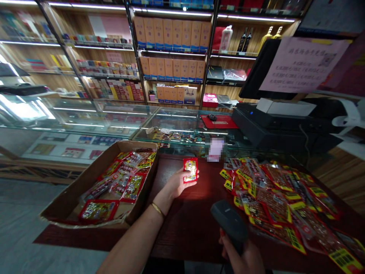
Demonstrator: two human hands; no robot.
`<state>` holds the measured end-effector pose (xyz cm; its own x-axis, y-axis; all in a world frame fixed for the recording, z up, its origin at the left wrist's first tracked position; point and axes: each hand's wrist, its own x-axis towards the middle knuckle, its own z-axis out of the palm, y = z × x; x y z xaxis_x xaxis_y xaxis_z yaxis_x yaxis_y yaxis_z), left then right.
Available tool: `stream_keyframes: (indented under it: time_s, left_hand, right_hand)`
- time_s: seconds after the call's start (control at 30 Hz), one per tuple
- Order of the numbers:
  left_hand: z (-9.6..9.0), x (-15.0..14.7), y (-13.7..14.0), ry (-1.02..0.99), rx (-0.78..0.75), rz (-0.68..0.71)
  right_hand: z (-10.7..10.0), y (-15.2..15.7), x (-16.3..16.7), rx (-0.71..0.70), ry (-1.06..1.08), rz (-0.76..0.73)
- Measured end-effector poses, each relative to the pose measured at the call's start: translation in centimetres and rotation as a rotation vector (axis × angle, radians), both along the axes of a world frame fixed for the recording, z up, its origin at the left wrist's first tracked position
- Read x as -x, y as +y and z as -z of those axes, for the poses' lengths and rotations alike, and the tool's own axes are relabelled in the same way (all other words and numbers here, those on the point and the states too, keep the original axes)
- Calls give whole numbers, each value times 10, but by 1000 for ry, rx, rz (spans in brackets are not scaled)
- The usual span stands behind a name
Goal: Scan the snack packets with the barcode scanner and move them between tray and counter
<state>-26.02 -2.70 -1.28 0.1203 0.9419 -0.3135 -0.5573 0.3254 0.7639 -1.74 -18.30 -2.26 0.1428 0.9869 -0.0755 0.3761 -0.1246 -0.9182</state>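
Observation:
My left hand [179,184] grips a small red-edged snack packet [190,170], holding it up over the dark red counter [182,217]. Bright light falls on the packet and the fingers around it. Lower right, my right hand [242,255] is wrapped round the handle of a dark barcode scanner [230,220], whose head points toward the packet. Left of my left arm stands an open cardboard box [57,205] with several snack packets [98,210] in it. To the right of the scanner, a heap of snack packets [273,198] with yellow and red labels spreads over the counter.
Behind the counter edge runs a glass display case [176,118]. A black cash drawer [279,127] sits at the right, below a monitor [259,68] with a paper notice [303,66]. A mouse [211,117] rests on a red mat [225,122]. Lit shelves of boxes line the wall.

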Motion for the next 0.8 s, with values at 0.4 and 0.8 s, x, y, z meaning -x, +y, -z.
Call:
stream_keyframes:
  time_s: [0.4, 0.8]
  left_hand:
    - [1, -5, 0, 23, 24, 40]
    - [2, -14, -6, -38, 17, 114]
  right_hand:
    - [10, 12, 6, 30, -115, 1]
    - [-1, 27, 16, 106, -154, -56]
